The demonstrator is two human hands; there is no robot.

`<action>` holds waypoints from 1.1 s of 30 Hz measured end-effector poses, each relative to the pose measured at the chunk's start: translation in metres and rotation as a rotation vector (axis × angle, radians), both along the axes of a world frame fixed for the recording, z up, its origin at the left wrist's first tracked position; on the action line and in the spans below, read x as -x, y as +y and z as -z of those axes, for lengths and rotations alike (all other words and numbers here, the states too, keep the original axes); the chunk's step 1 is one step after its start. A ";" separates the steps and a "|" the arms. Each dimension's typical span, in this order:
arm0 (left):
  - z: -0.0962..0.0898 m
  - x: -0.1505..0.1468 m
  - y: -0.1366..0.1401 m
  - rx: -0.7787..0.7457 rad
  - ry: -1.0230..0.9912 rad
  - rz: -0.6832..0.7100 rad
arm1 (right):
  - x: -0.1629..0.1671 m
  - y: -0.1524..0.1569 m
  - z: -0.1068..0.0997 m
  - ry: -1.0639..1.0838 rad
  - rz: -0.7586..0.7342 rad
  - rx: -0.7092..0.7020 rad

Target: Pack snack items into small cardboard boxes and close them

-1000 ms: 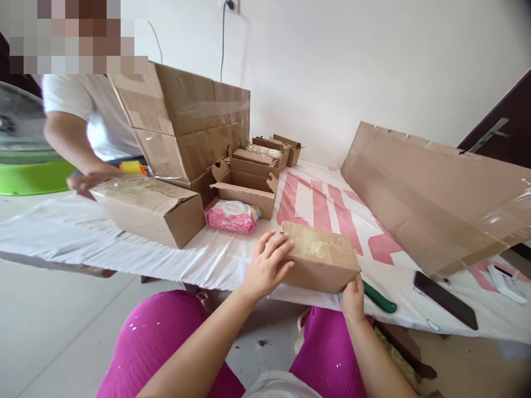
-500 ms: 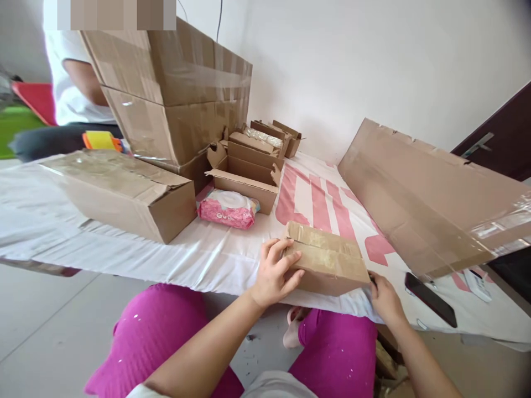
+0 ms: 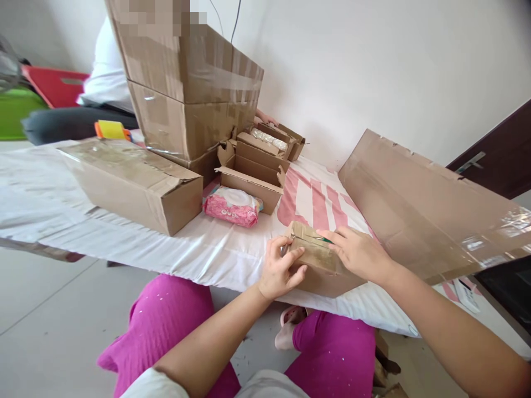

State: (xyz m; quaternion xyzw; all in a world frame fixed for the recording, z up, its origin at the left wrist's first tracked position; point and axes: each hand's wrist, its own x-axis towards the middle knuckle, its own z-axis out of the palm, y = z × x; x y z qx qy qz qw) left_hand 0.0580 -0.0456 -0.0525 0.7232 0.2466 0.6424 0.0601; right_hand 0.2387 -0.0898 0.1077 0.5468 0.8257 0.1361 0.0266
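Note:
A small taped cardboard box [image 3: 327, 282] lies at the near edge of the cloth-covered table. Bent over its left end are the fingers of my left hand [image 3: 282, 268], gripping it and pressing on the top. My right hand [image 3: 359, 251] is above the box, closed around a small green-handled tool [image 3: 326, 240]. The tool's thin metal tip reaches left along the seam in the top tape; my fingers hide most of the handle. Behind my left hand sits a pink pack of wet wipes [image 3: 232, 207].
An open empty carton [image 3: 251, 185] stands behind the wipes, with more open cartons beyond. Tall stacked boxes [image 3: 166, 110] and a long taped box [image 3: 136, 182] are at left. A large cardboard panel [image 3: 415, 215] leans at right. A person [image 3: 110, 72] sits behind the stack.
My right hand has come up from the box's right end to its top, bringing the green-handled tool to the seam. My left hand keeps its place on the box. The view has shifted slightly.

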 end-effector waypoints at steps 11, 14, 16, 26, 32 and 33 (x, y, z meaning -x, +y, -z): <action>0.002 0.003 0.000 -0.009 0.030 -0.018 | 0.024 0.021 -0.020 -0.260 0.000 0.145; 0.002 0.002 0.000 0.003 0.047 -0.027 | 0.017 0.014 -0.024 -0.277 0.048 0.162; 0.003 0.002 0.000 0.008 0.054 -0.032 | 0.010 0.008 -0.026 -0.245 0.075 0.164; 0.004 0.003 0.001 0.009 0.069 -0.048 | -0.051 -0.017 -0.027 -0.282 0.224 0.229; 0.003 0.003 0.001 0.007 0.068 -0.042 | -0.088 -0.040 -0.030 -0.109 0.288 0.207; 0.002 0.002 0.001 0.011 0.070 -0.040 | -0.095 -0.044 -0.029 -0.069 0.298 0.196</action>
